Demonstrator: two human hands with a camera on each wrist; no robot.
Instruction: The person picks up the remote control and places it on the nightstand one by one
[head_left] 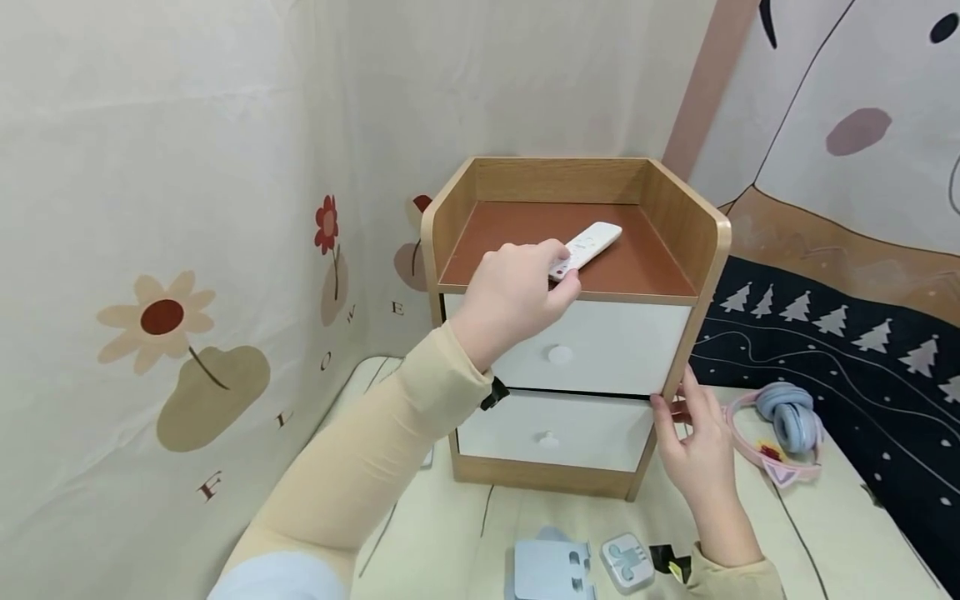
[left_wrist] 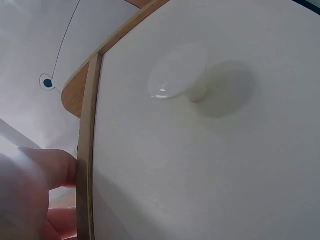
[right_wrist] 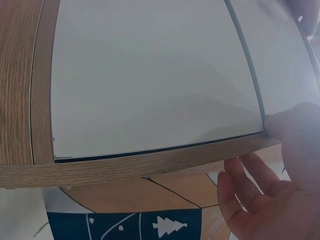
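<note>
A white remote control [head_left: 592,246] lies slantwise over the brown top of a small wooden drawer cabinet [head_left: 540,480]. My left hand [head_left: 517,292] pinches its near end between thumb and fingers, above the front edge. In the left wrist view the left hand [left_wrist: 35,190] shows at the left, beyond the wooden edge, and the remote is hidden. Low on the cabinet's right side, my right hand [head_left: 701,454] grips the edge, thumb on the front and fingers along the outer side. The right wrist view shows this hand [right_wrist: 265,185] at the same wooden edge.
Two white drawers, an upper one [head_left: 615,346] and a lower one [head_left: 600,429], are closed. Headphones [head_left: 791,425] lie right of the cabinet. In front are a light-blue stand [head_left: 551,571] and a case of earphones [head_left: 627,562]. Printed curtains [head_left: 187,150] hang behind and left.
</note>
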